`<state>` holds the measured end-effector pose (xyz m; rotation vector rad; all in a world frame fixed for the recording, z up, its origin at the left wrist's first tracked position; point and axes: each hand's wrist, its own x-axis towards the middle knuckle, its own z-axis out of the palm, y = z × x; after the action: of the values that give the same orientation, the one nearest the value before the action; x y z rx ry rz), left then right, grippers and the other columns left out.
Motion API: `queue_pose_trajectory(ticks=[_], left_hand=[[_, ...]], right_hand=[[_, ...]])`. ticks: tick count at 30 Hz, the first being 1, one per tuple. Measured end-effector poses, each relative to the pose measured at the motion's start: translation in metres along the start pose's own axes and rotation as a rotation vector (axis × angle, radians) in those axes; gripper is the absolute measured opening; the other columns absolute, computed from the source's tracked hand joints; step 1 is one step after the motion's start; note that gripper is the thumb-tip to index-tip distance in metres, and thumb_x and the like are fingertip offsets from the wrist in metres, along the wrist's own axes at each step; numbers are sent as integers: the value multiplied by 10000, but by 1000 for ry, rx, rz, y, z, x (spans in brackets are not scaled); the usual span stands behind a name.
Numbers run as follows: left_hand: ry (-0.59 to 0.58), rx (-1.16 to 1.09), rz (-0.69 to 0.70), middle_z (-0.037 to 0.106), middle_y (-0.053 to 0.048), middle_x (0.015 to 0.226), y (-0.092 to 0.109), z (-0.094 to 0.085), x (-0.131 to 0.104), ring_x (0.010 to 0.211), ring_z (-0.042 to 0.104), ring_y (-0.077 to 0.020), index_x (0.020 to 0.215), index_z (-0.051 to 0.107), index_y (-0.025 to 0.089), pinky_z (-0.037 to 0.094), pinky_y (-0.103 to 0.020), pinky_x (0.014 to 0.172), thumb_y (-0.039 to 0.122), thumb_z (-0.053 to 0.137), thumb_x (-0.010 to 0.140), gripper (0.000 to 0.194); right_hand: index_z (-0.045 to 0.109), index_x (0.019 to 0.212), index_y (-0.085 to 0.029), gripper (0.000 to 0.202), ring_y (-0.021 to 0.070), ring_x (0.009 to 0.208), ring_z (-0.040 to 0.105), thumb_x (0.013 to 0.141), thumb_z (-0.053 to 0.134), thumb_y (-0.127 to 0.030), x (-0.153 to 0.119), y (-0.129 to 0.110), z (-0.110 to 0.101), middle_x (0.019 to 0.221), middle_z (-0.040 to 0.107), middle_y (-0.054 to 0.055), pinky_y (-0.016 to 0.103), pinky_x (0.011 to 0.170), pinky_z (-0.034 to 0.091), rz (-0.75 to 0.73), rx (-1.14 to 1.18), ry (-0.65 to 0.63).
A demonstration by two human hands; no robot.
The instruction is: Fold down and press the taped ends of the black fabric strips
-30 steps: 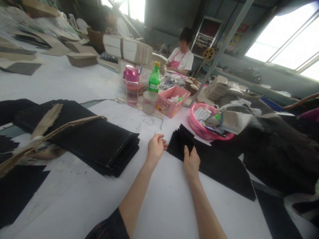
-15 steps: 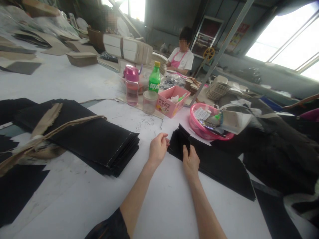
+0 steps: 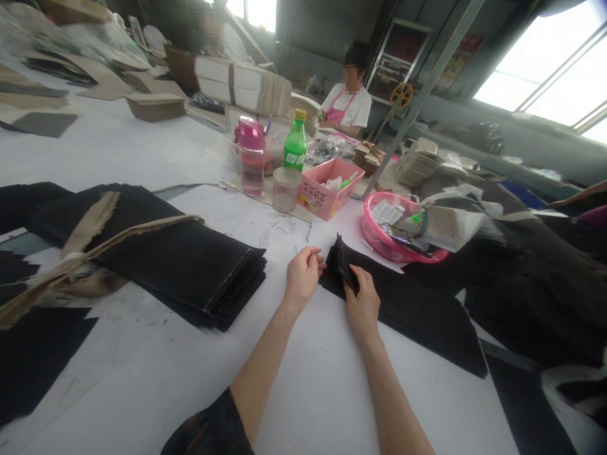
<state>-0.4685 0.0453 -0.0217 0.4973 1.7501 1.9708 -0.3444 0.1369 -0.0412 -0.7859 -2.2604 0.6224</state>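
Observation:
A long stack of black sheets (image 3: 427, 309) lies on the white table, its left end lifted and folded up. My right hand (image 3: 363, 300) grips the folded black end (image 3: 340, 262), thumb at its near side and fingers over it. Just left of that end is my left hand (image 3: 303, 275), its fingers curled together with the tips close to the sheets' edge; whether it pinches anything is too small to make out. Another thick black stack (image 3: 180, 265) rests to the left, with beige cloth strips (image 3: 137, 237) across it.
Beyond my hands stand a pink-lidded bottle (image 3: 251, 164), a green bottle (image 3: 294, 142), a clear cup (image 3: 286, 189) and a pink box (image 3: 327, 189). A pink basket (image 3: 379, 237) holds small items behind the right stack. A person (image 3: 348, 104) sits across the table.
The folded black end has turned to show its layered edges. My right hand's fingers have shifted from its face to over its near side. My left hand has barely moved.

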Motion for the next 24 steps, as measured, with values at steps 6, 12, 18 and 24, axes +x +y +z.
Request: queue_pose_trajectory(ticks=[6,12,18,24], left_hand=[[31,93,-80,642,-43,705,-11,-9,5,558,645,-151,949,624,147,517,-229,502,130,474,837,188],[25,69,-65,664,-60,767,-7,-4,3,596,648,-151,943,628,148,529,-236,525,124,460,836,201],[-12,-79,-98,664,-75,784,6,3,-2,659,681,-151,991,580,115,581,-278,619,116,387,883,221],[-38,-181,-116,665,-83,815,12,7,-4,695,689,-153,1020,570,109,590,-293,661,120,398,907,206]], right_hand=[[581,1172,-191,367,229,1011,590,939,373,-382,1,2,-1,1141,613,101,361,875,463,76,16,50],[584,1153,-174,403,234,975,592,946,344,-424,1,3,-1,1109,622,106,352,849,454,125,12,50],[585,1153,-174,420,235,961,592,952,336,-446,1,4,-1,1085,630,102,345,841,444,147,26,50],[588,1148,-174,425,236,976,591,951,341,-458,1,0,-3,1090,633,101,338,847,439,145,42,51]])
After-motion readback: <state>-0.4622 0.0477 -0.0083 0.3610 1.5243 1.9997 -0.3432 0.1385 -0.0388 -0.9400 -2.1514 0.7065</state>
